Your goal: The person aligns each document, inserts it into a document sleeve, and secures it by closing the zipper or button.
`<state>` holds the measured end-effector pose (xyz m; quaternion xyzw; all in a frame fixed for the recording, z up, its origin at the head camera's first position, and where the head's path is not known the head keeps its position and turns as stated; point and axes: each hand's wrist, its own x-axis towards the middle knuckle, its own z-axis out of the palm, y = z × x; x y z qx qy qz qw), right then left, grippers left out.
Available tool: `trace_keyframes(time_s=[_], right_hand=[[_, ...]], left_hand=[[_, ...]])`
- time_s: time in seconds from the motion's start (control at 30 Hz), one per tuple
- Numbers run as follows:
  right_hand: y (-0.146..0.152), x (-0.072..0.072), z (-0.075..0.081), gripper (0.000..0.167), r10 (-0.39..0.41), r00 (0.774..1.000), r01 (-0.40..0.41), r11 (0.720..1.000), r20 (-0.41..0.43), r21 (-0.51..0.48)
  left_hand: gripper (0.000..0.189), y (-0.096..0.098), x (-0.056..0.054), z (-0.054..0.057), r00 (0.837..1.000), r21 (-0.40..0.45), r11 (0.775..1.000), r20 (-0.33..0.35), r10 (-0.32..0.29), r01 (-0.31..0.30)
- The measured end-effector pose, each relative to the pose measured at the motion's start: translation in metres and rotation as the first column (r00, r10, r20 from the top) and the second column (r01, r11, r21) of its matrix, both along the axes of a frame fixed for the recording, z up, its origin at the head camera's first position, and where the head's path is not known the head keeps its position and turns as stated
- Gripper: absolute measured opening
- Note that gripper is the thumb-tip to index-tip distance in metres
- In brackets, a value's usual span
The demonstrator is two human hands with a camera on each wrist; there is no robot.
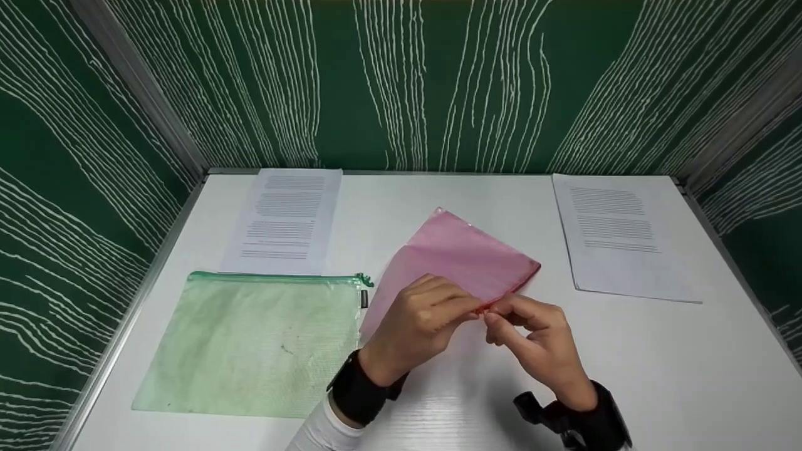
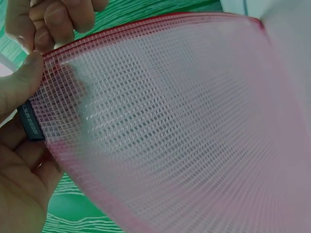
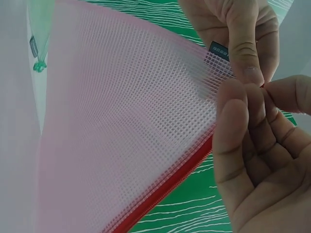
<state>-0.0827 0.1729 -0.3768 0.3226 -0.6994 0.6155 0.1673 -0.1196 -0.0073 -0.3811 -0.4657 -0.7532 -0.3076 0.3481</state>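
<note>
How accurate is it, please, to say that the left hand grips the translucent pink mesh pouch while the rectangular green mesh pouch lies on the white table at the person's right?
Only the side is wrong: the head view shows the green mesh pouch on the white table at the person's left; the left hand does grip the pink mesh pouch.

White table [image 1: 689, 363] amid dark green walls [image 1: 338, 81], wavily streaked in white.

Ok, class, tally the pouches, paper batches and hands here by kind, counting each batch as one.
Pouches: 2 (green pouch, pink pouch)
Paper batches: 2 (left batch, right batch)
Hands: 2 (left hand, right hand)
Total: 6
</note>
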Motion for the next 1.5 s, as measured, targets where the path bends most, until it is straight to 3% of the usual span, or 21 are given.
trace_keyframes(time_s=[0.23,0.57,0.93,1.23,1.5], right_hand=[[0.001,-0.001,-0.001,0.022,0.032,0.999,-0.031,0.998,0.02,-0.054],[0.003,-0.004,-0.004,0.019,0.026,0.998,-0.023,0.998,0.049,-0.058],[0.004,-0.008,-0.008,0.021,0.082,0.993,-0.073,0.993,0.089,-0.097],[0.003,-0.006,-0.009,0.02,0.032,0.997,-0.027,0.997,0.066,-0.074],[0.003,-0.006,-0.01,0.018,-0.04,0.993,0.046,0.998,0.112,-0.05]], left_hand=[[0.013,0.0,0.001,0.001,0.999,0.045,0.999,0.033,-0.021,0.019],[0.012,0.0,0.001,0.001,1.0,0.046,0.999,0.027,-0.012,0.011],[0.011,-0.001,0.001,0.002,1.0,0.065,0.998,0.028,-0.005,0.004],[0.011,0.001,0.0,-0.001,1.0,0.04,0.999,0.025,0.018,-0.019],[0.01,0.001,-0.002,-0.002,1.0,0.067,0.998,0.003,0.019,-0.019]])
